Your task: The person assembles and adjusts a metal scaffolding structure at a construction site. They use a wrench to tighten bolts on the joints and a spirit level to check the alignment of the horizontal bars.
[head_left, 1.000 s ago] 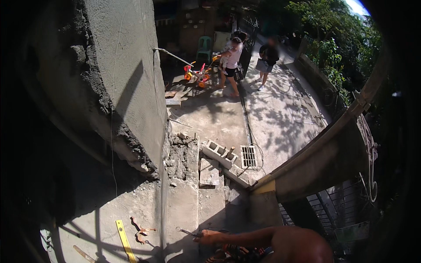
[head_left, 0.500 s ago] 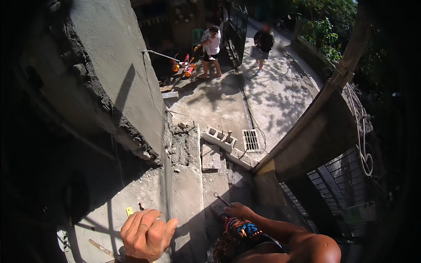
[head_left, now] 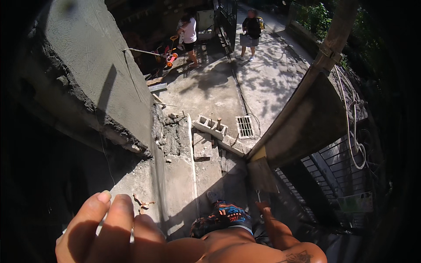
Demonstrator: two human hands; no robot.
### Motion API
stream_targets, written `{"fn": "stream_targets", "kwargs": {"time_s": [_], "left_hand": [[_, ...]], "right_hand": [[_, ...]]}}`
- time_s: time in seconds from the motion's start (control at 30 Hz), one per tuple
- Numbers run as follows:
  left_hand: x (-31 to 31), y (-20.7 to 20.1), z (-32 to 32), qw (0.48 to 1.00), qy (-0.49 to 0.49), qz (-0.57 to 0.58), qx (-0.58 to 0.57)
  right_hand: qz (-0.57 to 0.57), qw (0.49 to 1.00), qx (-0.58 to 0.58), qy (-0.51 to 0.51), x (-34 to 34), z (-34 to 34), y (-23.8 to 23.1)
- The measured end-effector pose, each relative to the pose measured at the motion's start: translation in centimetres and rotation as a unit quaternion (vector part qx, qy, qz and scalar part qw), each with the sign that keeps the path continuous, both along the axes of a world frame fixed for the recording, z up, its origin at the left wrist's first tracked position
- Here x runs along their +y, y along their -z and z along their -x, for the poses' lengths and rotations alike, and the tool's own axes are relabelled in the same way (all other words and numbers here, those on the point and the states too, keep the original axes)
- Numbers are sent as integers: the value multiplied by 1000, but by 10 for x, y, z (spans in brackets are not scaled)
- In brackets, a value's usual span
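Observation:
My left hand [head_left: 109, 230] looms large at the lower left, raised close to the camera. Its fingers are stretched out and slightly apart, with nothing seen in them. Down at my right side, my right hand [head_left: 263, 205] is closed around a metal wrench [head_left: 258, 195], whose ring end points away from me. A thin, branching orange-brown thing [head_left: 142, 203] lies on the concrete just beyond my left fingers; its kind is unclear. My patterned shorts [head_left: 230, 213] and one foot [head_left: 213, 196] show below.
A rough-edged concrete wall [head_left: 98, 65] rises at left. Hollow blocks [head_left: 210, 126] and a floor grate [head_left: 244, 127] lie ahead. A wooden post [head_left: 326, 57] and a hanging cord [head_left: 353, 127] stand right. Farther off are two people [head_left: 189, 35] [head_left: 251, 33] and a child's tricycle [head_left: 169, 57].
My left hand has risen toward the camera and its curled fingers have stretched out. My right hand has moved rightward with the wrench, away from my shorts. The far person on the path has turned.

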State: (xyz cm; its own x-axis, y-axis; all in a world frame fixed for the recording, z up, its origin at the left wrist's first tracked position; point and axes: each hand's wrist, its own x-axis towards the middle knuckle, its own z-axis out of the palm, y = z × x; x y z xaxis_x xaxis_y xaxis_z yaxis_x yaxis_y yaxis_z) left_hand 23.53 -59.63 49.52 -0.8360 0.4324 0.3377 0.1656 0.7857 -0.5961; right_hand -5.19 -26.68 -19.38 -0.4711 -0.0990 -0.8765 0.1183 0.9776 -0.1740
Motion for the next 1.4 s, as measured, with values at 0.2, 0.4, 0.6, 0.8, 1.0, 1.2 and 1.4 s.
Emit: {"fn": "stream_targets", "kwargs": {"time_s": [0.2, 0.4, 0.6, 0.8, 1.0, 1.2, 1.4], "left_hand": [[-18, -13, 37, 987, 90, 117, -68], [-29, 21, 65, 994, 78, 53, 46], [-38, 28, 66, 993, 94, 13, 70], [-43, 27, 56, 991, 115, -1, 75], [-39, 43, 57, 989, 124, -33, 74], [-30, 54, 72, 986, 127, -77, 79], [-18, 76, 76, 981, 114, -148, 57]], "right_hand": [[1, 993, 94, -69, 62, -58, 36], [-4, 997, -63, 42, 52, -80, 22], [51, 988, 141, -43, 103, -93, 39], [-41, 997, 52, 46, 183, -119, 47], [-21, 992, 38, 121, 175, -135, 5], [-30, 986, 15, 161, 167, -160, -9], [-46, 981, 0, 190, 158, -176, 4]]}}
